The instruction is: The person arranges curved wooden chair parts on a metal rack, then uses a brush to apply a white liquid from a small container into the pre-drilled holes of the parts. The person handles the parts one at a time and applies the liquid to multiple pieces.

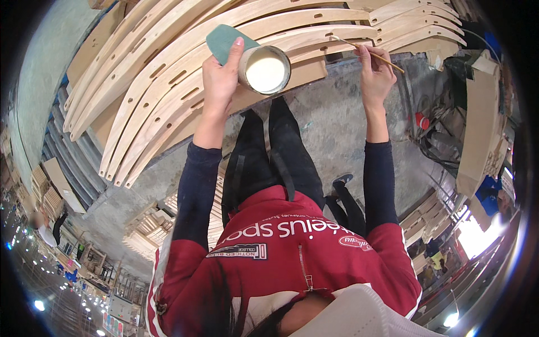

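Cup (243,65): one, round, dull grey wall, wide mouth, smooth-surfaced white filling (266,72). Grasped by the left hand (220,78), which lies along the cup's left side, thumb uppermost.

Pad (225,40): one, thin, flat, matte green, rounded end; just beside the cup at its upper left, thumb over its edge.

Brush (395,67): one, slim brown stick, pale tip pointing toward the cup; well apart to the cup's right, pinched in the fingers of the right hand (375,76).

Slats (292,20): many, pale bare wood, gently curved, pierced with oblong slots; beyond and either side of the cup.

Cardboard (309,70): brown, flat, right of the cup.
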The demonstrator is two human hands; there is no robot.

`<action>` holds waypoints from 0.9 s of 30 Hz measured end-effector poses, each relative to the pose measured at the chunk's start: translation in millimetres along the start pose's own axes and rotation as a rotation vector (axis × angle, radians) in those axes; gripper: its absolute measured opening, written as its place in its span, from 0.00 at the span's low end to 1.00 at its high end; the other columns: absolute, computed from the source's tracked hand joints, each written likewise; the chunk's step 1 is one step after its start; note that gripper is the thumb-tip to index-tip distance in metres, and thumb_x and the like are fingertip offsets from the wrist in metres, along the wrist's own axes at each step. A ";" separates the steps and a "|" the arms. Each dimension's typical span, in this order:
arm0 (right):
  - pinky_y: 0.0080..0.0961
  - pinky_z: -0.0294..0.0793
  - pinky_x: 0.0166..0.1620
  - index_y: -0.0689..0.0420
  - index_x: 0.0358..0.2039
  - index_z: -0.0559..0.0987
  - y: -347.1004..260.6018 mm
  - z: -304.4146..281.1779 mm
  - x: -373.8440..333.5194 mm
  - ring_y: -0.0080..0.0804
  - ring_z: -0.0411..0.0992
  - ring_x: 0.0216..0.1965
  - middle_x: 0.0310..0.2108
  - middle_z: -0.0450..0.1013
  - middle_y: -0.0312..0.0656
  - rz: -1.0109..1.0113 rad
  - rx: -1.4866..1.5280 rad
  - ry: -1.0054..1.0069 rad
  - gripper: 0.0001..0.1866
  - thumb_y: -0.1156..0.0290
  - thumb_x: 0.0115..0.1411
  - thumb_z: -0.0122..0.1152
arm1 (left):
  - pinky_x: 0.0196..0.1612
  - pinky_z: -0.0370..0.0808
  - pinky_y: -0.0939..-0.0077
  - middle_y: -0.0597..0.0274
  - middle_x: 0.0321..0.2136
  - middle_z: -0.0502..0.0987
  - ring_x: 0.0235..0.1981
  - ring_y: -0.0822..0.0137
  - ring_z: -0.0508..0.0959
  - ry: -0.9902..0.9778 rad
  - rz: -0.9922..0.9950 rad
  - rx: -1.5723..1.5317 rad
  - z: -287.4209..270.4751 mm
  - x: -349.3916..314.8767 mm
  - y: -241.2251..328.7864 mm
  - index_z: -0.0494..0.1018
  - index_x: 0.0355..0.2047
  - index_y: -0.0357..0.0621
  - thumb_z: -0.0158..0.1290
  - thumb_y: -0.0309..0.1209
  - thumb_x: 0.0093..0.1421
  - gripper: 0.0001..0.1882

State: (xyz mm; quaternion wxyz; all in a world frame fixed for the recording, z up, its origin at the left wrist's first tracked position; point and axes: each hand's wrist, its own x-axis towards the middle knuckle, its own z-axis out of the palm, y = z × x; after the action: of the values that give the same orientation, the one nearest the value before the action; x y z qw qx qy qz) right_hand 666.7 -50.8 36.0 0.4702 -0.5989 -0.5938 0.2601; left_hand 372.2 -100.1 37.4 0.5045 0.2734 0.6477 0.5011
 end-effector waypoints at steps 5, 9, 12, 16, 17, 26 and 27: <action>0.19 0.79 0.40 0.65 0.35 0.79 6.1 6.5 0.3 0.25 0.80 0.35 0.32 0.80 0.42 0.001 0.009 0.027 0.07 0.73 0.64 0.62 | 0.41 0.74 0.79 0.62 0.35 0.81 0.35 0.75 0.78 0.001 -0.045 0.032 -9.4 -5.0 -1.2 0.80 0.39 0.35 0.57 0.41 0.65 0.18; 0.20 0.79 0.41 0.66 0.36 0.78 7.7 8.8 -0.5 0.27 0.80 0.36 0.33 0.80 0.43 -0.005 0.051 0.011 0.07 0.74 0.64 0.61 | 0.40 0.74 0.79 0.61 0.35 0.81 0.35 0.74 0.78 -0.012 -0.063 0.003 -13.4 -7.0 -2.5 0.79 0.40 0.36 0.56 0.41 0.66 0.18; 0.22 0.81 0.42 0.68 0.38 0.77 8.0 7.6 -0.5 0.29 0.80 0.37 0.35 0.80 0.46 -0.008 -0.005 -0.011 0.07 0.76 0.65 0.60 | 0.40 0.74 0.78 0.61 0.33 0.82 0.34 0.74 0.78 -0.003 -0.059 -0.043 -14.7 -9.7 -2.4 0.80 0.37 0.35 0.58 0.43 0.64 0.19; 0.22 0.81 0.42 0.68 0.38 0.77 4.4 8.8 -2.0 0.29 0.80 0.37 0.34 0.80 0.46 0.014 0.019 -0.023 0.06 0.76 0.65 0.59 | 0.40 0.74 0.78 0.62 0.32 0.82 0.33 0.74 0.77 0.010 -0.027 -0.029 -16.9 -10.5 -4.3 0.80 0.36 0.35 0.58 0.43 0.64 0.19; 0.23 0.81 0.42 0.67 0.38 0.77 4.1 9.5 -2.7 0.29 0.80 0.37 0.34 0.80 0.45 0.016 0.045 -0.033 0.06 0.76 0.65 0.59 | 0.40 0.74 0.78 0.62 0.32 0.82 0.33 0.74 0.77 0.010 -0.032 -0.034 -16.8 -10.7 -4.1 0.80 0.36 0.35 0.58 0.43 0.64 0.19; 0.20 0.80 0.41 0.66 0.34 0.78 1.4 8.8 -1.4 0.25 0.80 0.36 0.32 0.79 0.41 0.018 0.052 -0.029 0.05 0.77 0.64 0.60 | 0.40 0.73 0.78 0.62 0.33 0.81 0.34 0.75 0.77 0.028 -0.065 -0.060 -21.8 -16.3 -0.3 0.80 0.38 0.35 0.57 0.42 0.65 0.18; 0.20 0.80 0.41 0.66 0.35 0.78 1.7 8.9 -1.7 0.25 0.80 0.36 0.32 0.80 0.41 0.021 0.074 -0.019 0.05 0.77 0.64 0.60 | 0.40 0.73 0.78 0.62 0.33 0.81 0.34 0.75 0.77 0.025 -0.076 -0.065 -22.2 -16.7 0.1 0.80 0.38 0.35 0.57 0.42 0.65 0.18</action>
State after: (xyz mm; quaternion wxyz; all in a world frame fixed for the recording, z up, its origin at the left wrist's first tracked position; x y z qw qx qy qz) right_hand 659.5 -49.9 30.4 0.4837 -0.5848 -0.5818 0.2926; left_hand 357.3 -122.7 43.6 0.5237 0.2259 0.6473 0.5057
